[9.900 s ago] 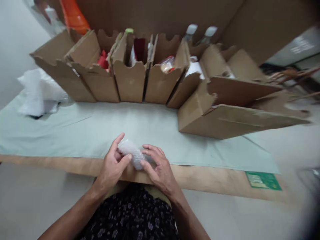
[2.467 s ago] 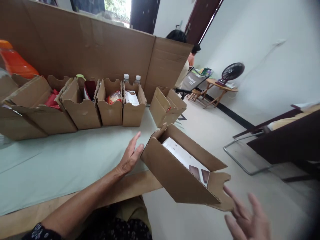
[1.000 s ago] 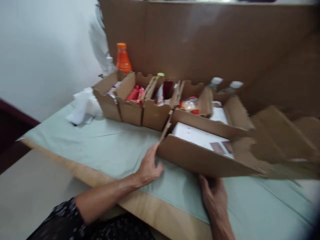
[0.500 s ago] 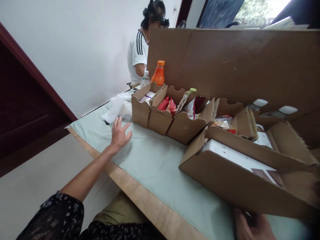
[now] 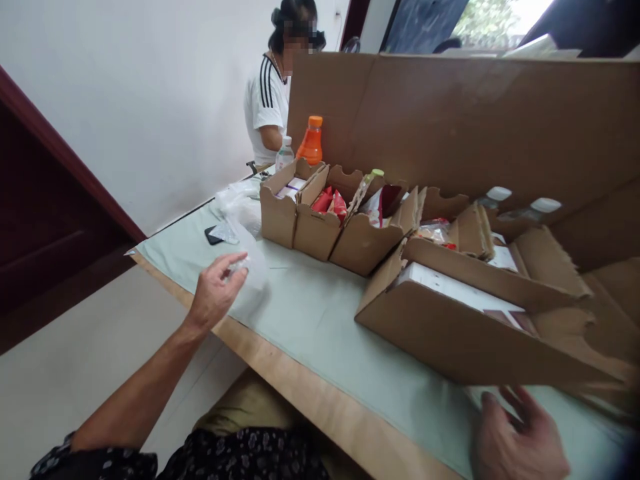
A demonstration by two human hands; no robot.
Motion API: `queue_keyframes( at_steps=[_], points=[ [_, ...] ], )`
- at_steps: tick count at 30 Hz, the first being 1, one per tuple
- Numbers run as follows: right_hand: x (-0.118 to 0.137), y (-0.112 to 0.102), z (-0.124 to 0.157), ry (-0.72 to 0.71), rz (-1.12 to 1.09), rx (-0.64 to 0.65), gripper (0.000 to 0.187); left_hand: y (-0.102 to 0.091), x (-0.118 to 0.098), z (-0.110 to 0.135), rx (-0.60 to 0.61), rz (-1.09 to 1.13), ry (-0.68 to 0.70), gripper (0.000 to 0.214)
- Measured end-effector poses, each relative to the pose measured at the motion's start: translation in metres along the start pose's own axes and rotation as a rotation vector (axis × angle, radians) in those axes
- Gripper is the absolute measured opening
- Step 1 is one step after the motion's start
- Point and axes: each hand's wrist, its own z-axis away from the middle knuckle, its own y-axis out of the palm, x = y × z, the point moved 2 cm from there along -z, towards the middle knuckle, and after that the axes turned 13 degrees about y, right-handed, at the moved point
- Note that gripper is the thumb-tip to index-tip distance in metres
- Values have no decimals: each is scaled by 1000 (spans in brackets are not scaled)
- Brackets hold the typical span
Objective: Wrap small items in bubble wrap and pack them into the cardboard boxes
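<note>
My left hand point(image 5: 215, 293) is closed in a pinch on a sheet of clear bubble wrap point(image 5: 247, 267), lifted off the pale green table cover point(image 5: 320, 320) at the left. My right hand point(image 5: 520, 440) lies at the bottom right, fingers spread, just below the front wall of a large open cardboard box point(image 5: 450, 333). A white flat package point(image 5: 450, 290) lies inside that box. The hand holds nothing that I can see.
A row of small cardboard bins point(image 5: 345, 220) with red packets and bottles stands behind, before a tall cardboard wall point(image 5: 475, 120). An orange bottle point(image 5: 311, 141), a black phone point(image 5: 214, 235) and more bubble wrap point(image 5: 235, 200) sit at the far left. Another person point(image 5: 267, 107) sits beyond.
My left hand, open and reaching half a second ago, has taken hold of the bubble wrap and pulled it toward me. My right hand has come out from under the big box.
</note>
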Motion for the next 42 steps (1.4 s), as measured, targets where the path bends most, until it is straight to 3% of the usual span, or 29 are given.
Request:
queue_keyframes(
  at_steps=[2, 3, 4, 6, 7, 9, 11, 13, 16, 20, 23, 25, 27, 30, 33, 36, 38, 42],
  points=[
    [8, -12, 28, -31, -181, -189, 57, 7, -30, 29, 84, 191, -3, 33],
    [14, -17, 46, -61, -257, -203, 51, 14, -43, 41, 131, 274, -8, 31],
    [21, -18, 66, -119, -299, -129, 44, 21, -56, 52, 180, 338, -11, 29],
    [38, -12, 106, -249, -315, 256, 36, 39, -78, 69, 287, 449, -11, 28],
    [47, -7, 125, -353, -314, 463, 39, 48, -89, 76, 352, 501, -6, 29],
    [60, 3, 153, -421, -332, 691, 50, 63, -107, 87, 491, 606, 21, 34],
    [65, 11, 166, -357, -391, 739, 51, 75, -121, 97, 610, 712, 57, 43],
    [64, 15, 168, -206, -461, 722, 39, 83, -129, 107, 679, 806, 69, 54],
    [59, 15, 169, -76, -510, 735, 30, 93, -129, 121, 692, 875, 47, 61],
    [53, 10, 175, -134, -527, 758, 37, 101, -128, 134, 607, 795, 89, 73],
    [52, 8, 180, -138, -528, 850, 41, 104, -130, 137, 518, 700, 107, 60],
    [52, 8, 180, -102, -519, 899, 39, 103, -129, 134, 502, 691, 32, 48],
    [48, 5, 173, -30, -524, 872, 35, 99, -125, 126, 546, 733, -97, 45],
    [35, -8, 149, 85, -555, 719, 30, 80, -109, 101, 614, 830, -251, 45],
    [17, -34, 115, 155, -514, 476, 26, 51, -87, 65, 528, 835, -308, 44],
    [6, -57, 83, 135, -348, 291, 26, 35, -70, 40, 495, 654, -305, 46],
    [3, -58, 69, 77, -207, 280, 30, 40, -63, 32, 553, 497, -253, 49],
    [-11, -38, 58, 14, 97, 270, 45, 72, -46, 32, 633, 139, -83, 55]
  ],
)
